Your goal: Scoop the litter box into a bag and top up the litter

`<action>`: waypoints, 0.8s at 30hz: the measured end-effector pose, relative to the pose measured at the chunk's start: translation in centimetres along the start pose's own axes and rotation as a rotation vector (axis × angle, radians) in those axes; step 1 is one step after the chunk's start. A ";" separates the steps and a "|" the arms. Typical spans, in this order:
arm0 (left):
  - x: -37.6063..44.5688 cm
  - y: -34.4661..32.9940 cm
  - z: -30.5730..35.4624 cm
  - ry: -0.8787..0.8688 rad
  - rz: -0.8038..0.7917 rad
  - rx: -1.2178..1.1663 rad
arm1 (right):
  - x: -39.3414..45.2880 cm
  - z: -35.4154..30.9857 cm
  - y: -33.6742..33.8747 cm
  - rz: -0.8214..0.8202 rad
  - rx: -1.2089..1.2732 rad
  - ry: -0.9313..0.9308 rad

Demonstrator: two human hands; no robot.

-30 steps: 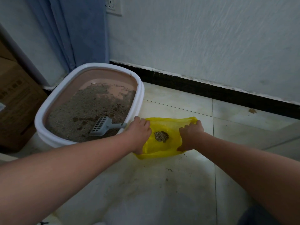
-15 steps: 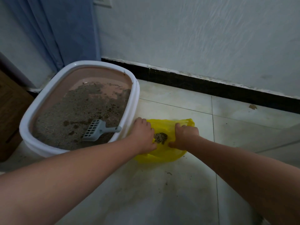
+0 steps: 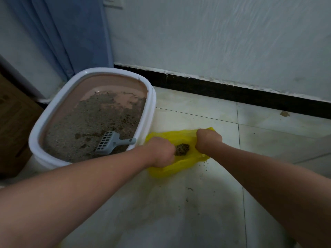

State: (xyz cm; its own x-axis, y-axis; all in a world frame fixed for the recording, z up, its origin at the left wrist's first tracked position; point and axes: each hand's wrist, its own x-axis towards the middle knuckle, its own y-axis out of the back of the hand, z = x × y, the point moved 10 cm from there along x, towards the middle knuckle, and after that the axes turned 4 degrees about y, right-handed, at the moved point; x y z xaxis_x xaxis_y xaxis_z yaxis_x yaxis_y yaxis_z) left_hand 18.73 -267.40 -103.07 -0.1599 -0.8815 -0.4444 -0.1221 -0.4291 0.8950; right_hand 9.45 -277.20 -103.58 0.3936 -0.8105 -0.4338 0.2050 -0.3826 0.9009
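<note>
Both hands grip bag: left hand (image 3: 160, 152) fisted on left edge, right hand (image 3: 207, 140) on right edge | yellow bag (image 3: 176, 166) on floor (image 3: 197, 203) beside litter box (image 3: 149, 111), clump (image 3: 181, 149) inside | scoop (image 3: 112, 143) lying on litter (image 3: 86, 126)

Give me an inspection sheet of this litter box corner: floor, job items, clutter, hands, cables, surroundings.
Surface: pale tiled floor, smudged, with loose litter grains beside the bag.
Job's things: white-rimmed litter box with a thin, patchy litter layer, bare pink bottom at the far end; grey scoop lying inside it; yellow bag on the floor with a dark clump in it.
Clutter: a brown scrap by the skirting.
Hands: left hand and right hand each grip the bag's edge.
Cables: nothing seen.
Surroundings: white wall, black skirting, blue curtain, wall socket, cardboard box at left.
</note>
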 end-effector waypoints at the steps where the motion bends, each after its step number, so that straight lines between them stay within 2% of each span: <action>1: -0.2 0.6 -1.0 0.081 0.055 -0.051 | -0.2 0.1 0.3 0.011 0.026 -0.006; 3: -0.7 2.4 -2.3 0.176 0.202 -0.057 | -0.4 0.3 0.7 0.025 0.089 -0.014; 7: -1.3 4.5 -3.1 0.167 0.376 0.031 | -0.7 1.0 0.8 -0.006 0.346 -0.073; 11: -2.8 6.2 -3.1 -0.002 0.635 -0.264 | -1.2 1.4 0.5 -0.066 0.558 -0.093; 13: -4.2 7.5 -1.8 -0.139 0.767 -0.167 | -1.7 2.1 0.3 -0.064 0.660 -0.135; 15: -4.4 7.5 -0.9 -0.163 0.806 0.051 | -2.3 3.2 -0.1 -0.058 0.802 -0.205; 17: -3.7 6.6 -2.1 0.016 0.746 0.096 | -2.8 3.8 -0.5 -0.077 0.938 -0.248; 20: -2.4 3.0 -5.2 0.368 0.453 -0.139 | -3.3 4.0 -0.3 -0.075 1.075 -0.256; 22: -2.7 2.5 -6.3 0.524 0.444 -0.407 | -3.2 3.4 0.2 -0.085 1.158 -0.200; 24: -3.2 2.7 -7.4 0.668 0.527 -0.752 | -3.1 2.9 0.3 -0.107 1.250 -0.150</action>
State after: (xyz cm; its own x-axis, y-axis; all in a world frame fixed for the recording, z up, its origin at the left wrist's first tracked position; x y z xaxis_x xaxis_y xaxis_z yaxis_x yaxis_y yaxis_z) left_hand 26.15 -267.14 -98.93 0.5650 -0.8193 -0.0971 0.4604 0.2155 0.8612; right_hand 5.76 -276.12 -101.90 0.3054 -0.7605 -0.5731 -0.7877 -0.5399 0.2967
